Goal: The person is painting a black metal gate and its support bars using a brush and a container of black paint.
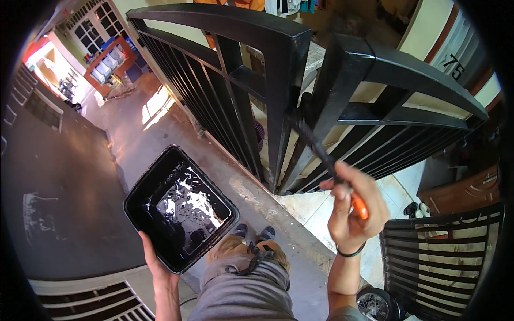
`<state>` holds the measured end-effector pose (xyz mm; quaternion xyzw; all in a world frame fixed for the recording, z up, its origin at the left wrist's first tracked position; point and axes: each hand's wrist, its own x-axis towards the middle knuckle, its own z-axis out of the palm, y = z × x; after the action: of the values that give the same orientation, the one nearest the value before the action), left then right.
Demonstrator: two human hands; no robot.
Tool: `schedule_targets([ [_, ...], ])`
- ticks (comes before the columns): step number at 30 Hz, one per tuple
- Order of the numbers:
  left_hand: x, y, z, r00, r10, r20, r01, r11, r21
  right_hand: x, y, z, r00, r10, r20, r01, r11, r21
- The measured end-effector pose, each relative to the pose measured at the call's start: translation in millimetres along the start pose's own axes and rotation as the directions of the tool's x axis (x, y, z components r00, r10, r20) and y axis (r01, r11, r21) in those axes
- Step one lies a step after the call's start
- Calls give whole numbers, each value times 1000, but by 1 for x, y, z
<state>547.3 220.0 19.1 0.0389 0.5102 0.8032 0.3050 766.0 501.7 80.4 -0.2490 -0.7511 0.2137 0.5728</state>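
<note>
My left hand (157,266) is closed on the near corner of a black rectangular paint tray (140,215), thumb along its outer side. Glossy black paint (187,207) covers the tray's bottom and streaks its walls. In my raised right hand (357,208) is a paintbrush (321,152) with a dark, paint-smeared shaft and an orange handle end. Its blurred dark tip is at the gap between the left gate leaf (281,69) and the right gate leaf (341,69), by the left leaf's end post. Whether the bristles touch the metal, I cannot tell. Both leaves are black metal with vertical bars.
My feet (254,231) stand on a grey concrete lane below the gate. At the lower right are a spoked wheel (373,304) and another barred black gate (439,257). Shoes (416,209) lie on pale tiles near a brown wooden cabinet (460,190). A grey wall (59,176) runs along the left.
</note>
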Motion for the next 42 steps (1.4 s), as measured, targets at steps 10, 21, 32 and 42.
schedule_targets([
  [10, 1, 0, 0, 999, 44, 25, -43, 999, -24, 31, -15, 17, 952, -196, -235, 224, 970, 96],
  [21, 0, 7, -1, 998, 48, 35, -49, 998, 39, 23, -16, 19, 950, -224, -219, 239, 970, 43],
  [32, -4, 8, 13, 994, 113, -2, -113, 994, 0, 28, -15, 28, 936, -251, -248, 231, 967, -107],
  [42, -4, 7, 11, 996, 80, 38, -78, 996, -31, 19, -25, 32, 937, -303, -175, 261, 938, -230],
])
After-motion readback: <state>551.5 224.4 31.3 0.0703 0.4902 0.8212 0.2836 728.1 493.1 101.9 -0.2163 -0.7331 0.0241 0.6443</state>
